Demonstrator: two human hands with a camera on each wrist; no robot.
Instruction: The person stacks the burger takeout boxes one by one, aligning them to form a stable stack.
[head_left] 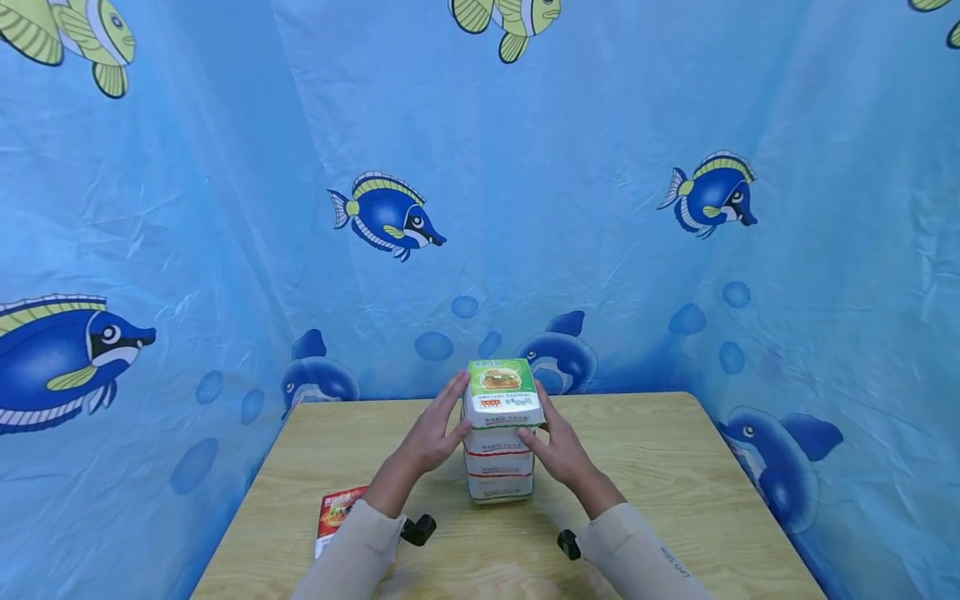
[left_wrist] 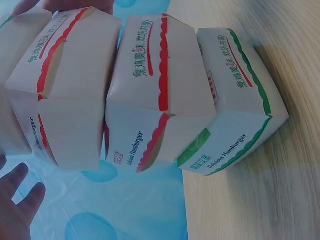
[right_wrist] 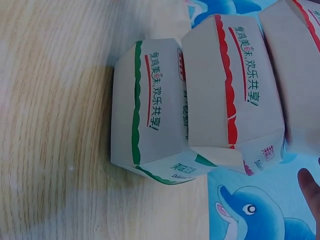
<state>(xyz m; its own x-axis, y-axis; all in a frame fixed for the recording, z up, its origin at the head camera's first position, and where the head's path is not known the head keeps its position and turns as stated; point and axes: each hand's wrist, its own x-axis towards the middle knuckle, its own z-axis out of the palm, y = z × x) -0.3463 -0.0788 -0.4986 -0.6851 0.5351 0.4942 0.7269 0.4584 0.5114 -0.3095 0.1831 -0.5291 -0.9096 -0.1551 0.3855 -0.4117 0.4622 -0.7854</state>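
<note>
A stack of several white paper burger boxes (head_left: 500,433) stands upright in the middle of the wooden table (head_left: 675,467). The top box (head_left: 501,385) has a green lid with a burger picture. In the wrist views the bottom box (left_wrist: 235,100) (right_wrist: 150,110) has green trim and the boxes above it (left_wrist: 155,90) (right_wrist: 235,85) have red trim. My left hand (head_left: 438,433) lies with straight fingers against the stack's left side, its thumb on the front. My right hand (head_left: 558,446) lies the same way against the right side. Left fingertips (left_wrist: 20,200) show beside the upper boxes.
A red printed card (head_left: 336,510) lies on the table near its front left edge. A blue curtain with fish and dolphins (head_left: 390,212) hangs close behind and to both sides of the table. Black wrist mounts (head_left: 417,529) sit on my sleeves.
</note>
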